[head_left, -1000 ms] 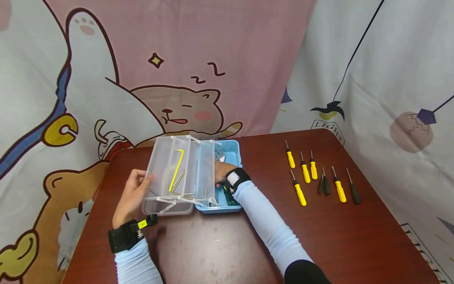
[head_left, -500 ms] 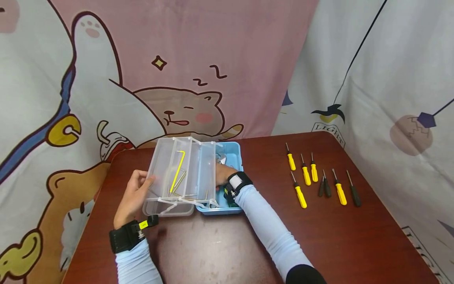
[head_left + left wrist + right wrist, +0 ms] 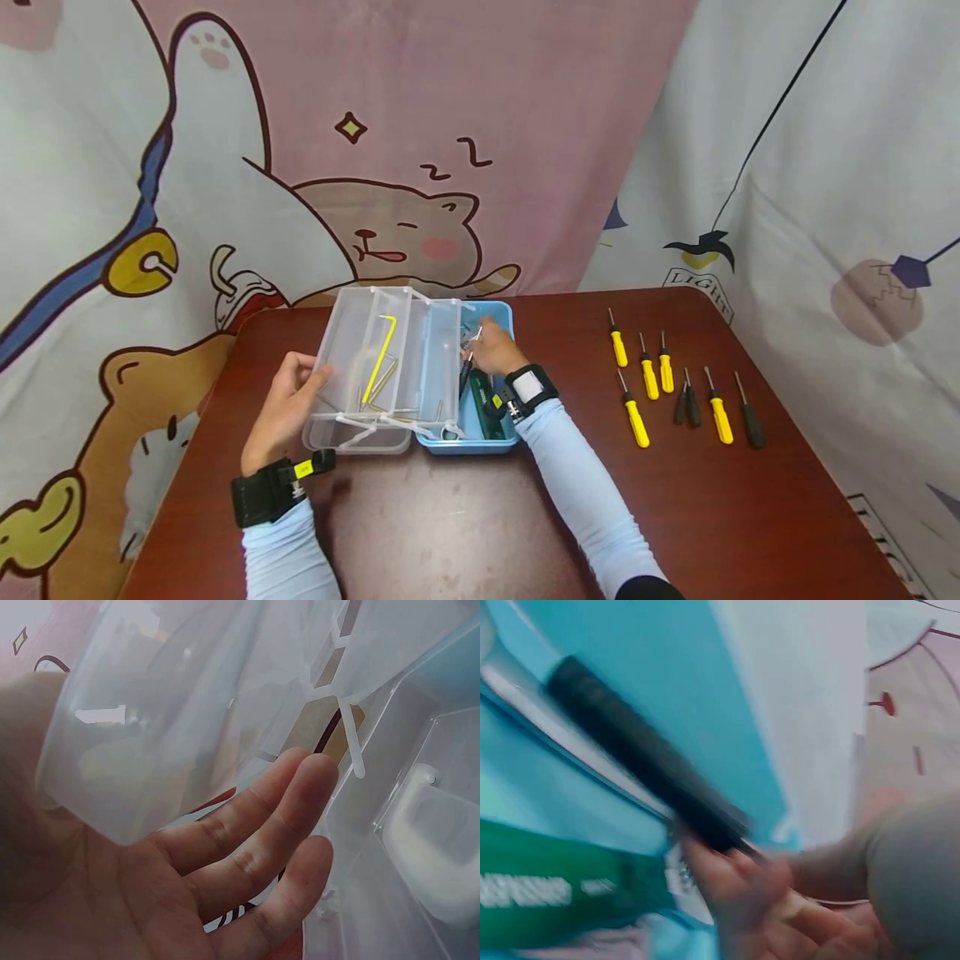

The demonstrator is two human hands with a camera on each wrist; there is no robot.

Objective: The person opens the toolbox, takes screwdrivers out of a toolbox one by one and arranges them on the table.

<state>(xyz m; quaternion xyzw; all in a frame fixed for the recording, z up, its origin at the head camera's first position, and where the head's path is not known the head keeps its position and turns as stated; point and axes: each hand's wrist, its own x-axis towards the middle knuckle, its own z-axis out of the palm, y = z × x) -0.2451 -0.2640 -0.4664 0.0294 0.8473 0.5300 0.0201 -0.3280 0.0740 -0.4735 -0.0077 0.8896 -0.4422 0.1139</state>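
My left hand (image 3: 281, 408) holds the left edge of a clear plastic tray (image 3: 345, 333), thumb on top; in the left wrist view three fingers (image 3: 259, 832) stretch past the tray's corner. A yellow hex key (image 3: 378, 362) and several metal ones lie in the tray. My right hand (image 3: 497, 346) is over the light blue toolbox base (image 3: 472, 447), pinching a screwdriver by its thin shaft. Its black handle (image 3: 645, 750) points away from the fingers and is blurred in the right wrist view. A green object with white lettering (image 3: 562, 892) lies in the base below.
Several yellow-handled screwdrivers (image 3: 636, 421) and a few dark-handled screwdrivers (image 3: 752, 425) lie on the brown table (image 3: 675, 517) to the right. The toolbox's clear lid (image 3: 375, 443) is under the tray. A printed curtain (image 3: 487, 100) hangs behind the table.
My right hand has risen from deep in the toolbox base, now with the black-handled screwdriver showing in it. The left hand keeps its hold on the tray.
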